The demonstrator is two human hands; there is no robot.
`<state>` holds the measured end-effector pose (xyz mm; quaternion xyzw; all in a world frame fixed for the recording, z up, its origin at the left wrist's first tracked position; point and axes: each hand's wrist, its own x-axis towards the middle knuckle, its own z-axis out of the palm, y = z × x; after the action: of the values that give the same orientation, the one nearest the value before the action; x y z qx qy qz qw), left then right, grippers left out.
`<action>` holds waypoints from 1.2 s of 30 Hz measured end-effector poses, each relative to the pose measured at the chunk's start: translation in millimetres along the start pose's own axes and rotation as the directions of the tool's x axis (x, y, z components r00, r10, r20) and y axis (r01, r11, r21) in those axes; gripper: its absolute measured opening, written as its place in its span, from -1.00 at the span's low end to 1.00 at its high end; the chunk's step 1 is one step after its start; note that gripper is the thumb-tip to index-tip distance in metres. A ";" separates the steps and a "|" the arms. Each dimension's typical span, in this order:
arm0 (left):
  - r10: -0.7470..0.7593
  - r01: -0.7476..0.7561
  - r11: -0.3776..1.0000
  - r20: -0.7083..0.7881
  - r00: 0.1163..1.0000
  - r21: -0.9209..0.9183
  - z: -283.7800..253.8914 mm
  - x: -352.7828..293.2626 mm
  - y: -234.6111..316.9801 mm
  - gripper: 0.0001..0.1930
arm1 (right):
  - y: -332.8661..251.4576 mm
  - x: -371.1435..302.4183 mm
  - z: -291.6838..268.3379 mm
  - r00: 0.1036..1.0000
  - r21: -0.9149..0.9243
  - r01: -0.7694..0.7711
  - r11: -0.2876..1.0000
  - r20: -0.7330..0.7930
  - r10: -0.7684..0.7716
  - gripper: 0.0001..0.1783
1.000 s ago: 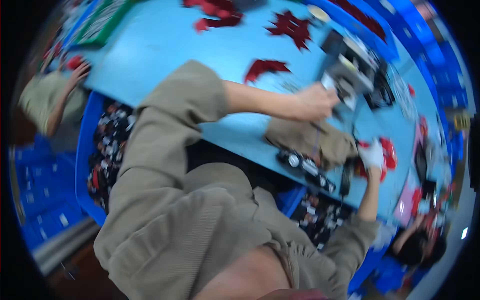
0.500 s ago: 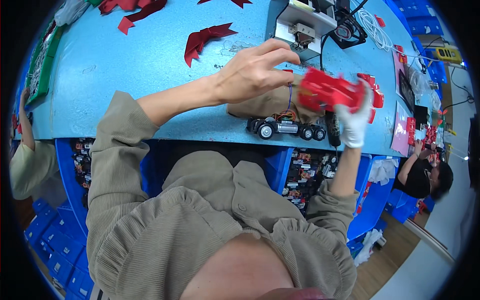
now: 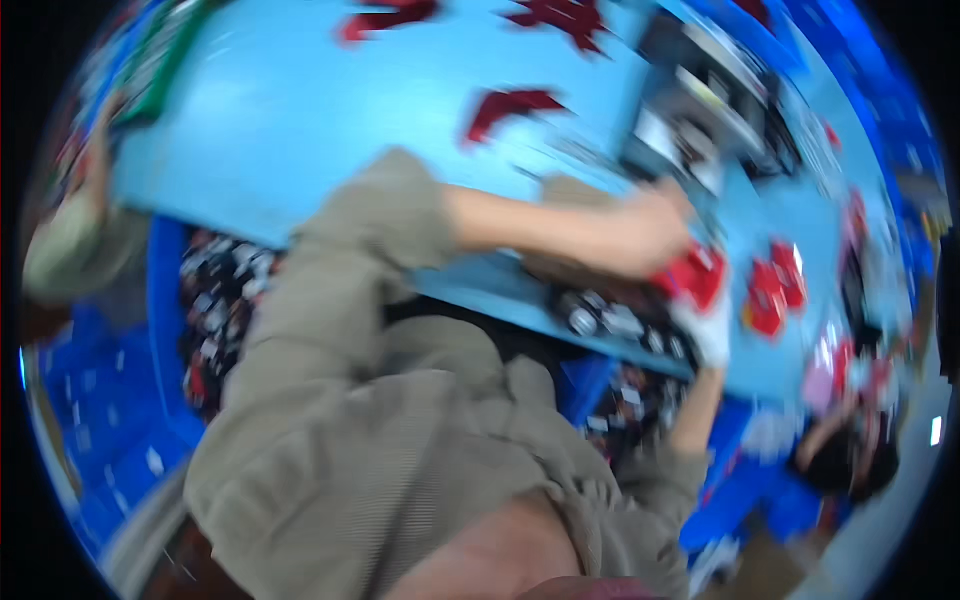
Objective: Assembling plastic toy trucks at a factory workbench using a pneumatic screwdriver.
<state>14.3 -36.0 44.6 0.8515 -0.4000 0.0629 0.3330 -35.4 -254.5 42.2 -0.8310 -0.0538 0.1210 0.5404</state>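
A red plastic toy truck body (image 3: 697, 277) is in my right hand (image 3: 708, 328), which wears a white glove. My bare left hand (image 3: 648, 232) is just above and left of that red part; its fingers are smeared by motion, so I cannot tell whether they touch it. A black toy truck chassis (image 3: 622, 322) with silver wheels lies near the table's front edge, left of the gloved hand. Behind it, partly covered by my left forearm, is a brown cloth pad (image 3: 575, 195).
More red plastic parts (image 3: 772, 290) lie to the right. A grey machine (image 3: 690, 120) stands at the back. Dark red ribbon pieces (image 3: 505, 108) lie on the blue table (image 3: 310, 130). Blue bins of chassis (image 3: 225, 310) sit below the edge. Other people work at both sides.
The whole view has turned and blurred. My left hand has moved right and down, close to the red truck body. The gloved hand still holds that body, now lower beside the chassis.
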 end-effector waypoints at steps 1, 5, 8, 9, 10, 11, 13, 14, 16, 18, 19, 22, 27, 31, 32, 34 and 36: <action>-0.069 0.066 0.998 0.150 0.986 0.025 -25.8 5.2 23.3 -0.78 | 4.0 -14.9 -7.1 1.000 -0.076 -0.008 0.997 -0.026 0.006 0.00; -0.117 0.068 0.983 0.300 0.947 0.172 27.0 28.2 27.3 -0.81 | 49.7 -33.2 -40.9 0.849 -0.087 0.073 0.994 -0.517 -0.108 -0.21; -0.164 0.096 0.975 0.356 0.920 0.200 17.7 26.1 20.5 -0.80 | 78.1 -27.1 -34.8 0.906 -0.522 -0.115 0.845 -0.403 -0.126 -0.25; -0.168 0.095 0.975 0.387 0.907 0.199 15.6 27.3 20.3 -0.80 | 81.1 -25.9 -32.1 0.949 -0.762 -0.126 0.635 -0.279 -0.147 -0.31; -0.168 0.092 0.976 0.417 0.893 0.197 12.1 27.9 19.9 -0.80 | 77.1 -19.8 -33.5 0.949 -0.765 -0.116 0.633 -0.274 -0.156 -0.31; -0.169 0.094 0.976 0.410 0.896 0.198 11.3 28.2 18.7 -0.80 | 71.9 -14.7 -36.1 0.965 -0.676 -0.113 0.728 -0.249 -0.081 -0.32; -0.132 0.063 0.981 0.393 0.910 0.182 15.9 26.6 15.6 -0.81 | 65.6 -12.0 -43.9 0.982 -0.466 -0.147 0.873 -0.176 0.071 -0.34; -0.107 0.045 0.985 0.388 0.915 0.167 18.5 26.0 16.0 -0.81 | 67.0 -14.6 -51.2 0.980 -0.471 -0.158 0.868 -0.183 0.078 -0.34; -0.041 0.000 0.994 0.362 0.931 0.113 17.2 27.7 12.2 -0.82 | 70.7 -26.4 -76.6 0.924 -0.332 -0.277 0.902 -0.351 0.154 -0.43; 0.024 -0.045 0.997 0.327 0.945 0.055 16.8 26.3 2.4 -0.84 | 49.2 -46.9 -83.2 0.849 -0.070 -0.229 0.971 -0.502 0.164 -0.49; 0.050 -0.064 0.997 0.319 0.946 0.032 18.1 26.6 -2.3 -0.85 | 19.1 -45.9 -80.2 0.802 0.097 -0.097 0.991 -0.581 0.135 -0.51; 0.038 -0.029 0.998 0.189 0.981 -0.054 7.3 12.7 -17.2 -0.89 | -17.8 -49.9 -116.9 0.775 0.501 0.289 0.816 -0.622 0.107 -0.62; 0.086 -0.016 0.983 0.378 0.922 -0.184 -15.2 21.2 -12.7 -0.84 | -53.7 -24.1 -125.1 0.530 0.504 0.654 0.564 -0.838 0.134 -0.73; 0.096 -0.042 0.983 0.312 0.945 -0.177 -18.7 21.9 -8.8 -0.88 | -95.5 28.2 -103.9 0.702 0.624 0.709 0.328 -0.671 -0.239 -0.84; 0.084 -0.012 0.981 0.364 0.928 -0.196 -22.3 20.7 -9.2 -0.87 | -117.3 45.8 -88.5 0.661 0.536 0.734 0.417 -0.706 -0.254 -0.84; 0.064 0.047 0.973 0.460 0.886 -0.226 -26.9 20.6 -9.5 -0.85 | -136.0 78.9 -68.8 0.669 0.486 0.710 0.510 -0.692 -0.271 -0.83; 0.063 0.041 0.974 0.437 0.897 -0.225 -23.7 18.5 -9.2 -0.85 | -137.9 112.9 -52.3 0.747 0.530 0.651 0.544 -0.574 -0.335 -0.84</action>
<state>37.2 -29.0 64.9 0.7974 -0.4743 -0.1762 0.3290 92.8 -219.3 172.0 -0.5136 -0.1273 -0.2048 0.8234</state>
